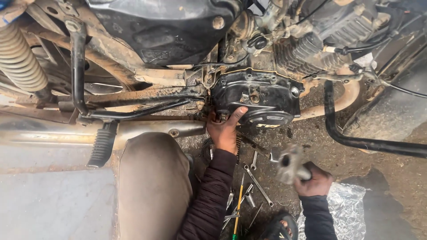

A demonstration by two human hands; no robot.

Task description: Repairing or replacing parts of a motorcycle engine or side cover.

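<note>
Pressing at seven o'clock on the grimy black engine cover, the left hand lies open; the right hand grips a blurred grey metal part.

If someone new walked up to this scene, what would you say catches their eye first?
Most striking is the black engine cover at centre, on a grimy motorcycle, with the left hand pressed against its lower edge. Lower right, the right hand grips a blurred grey metal part above the ground. Between the arms, spanners and a yellow-handled screwdriver lie scattered on the dirt, beside a crumpled foil sheet.
</note>
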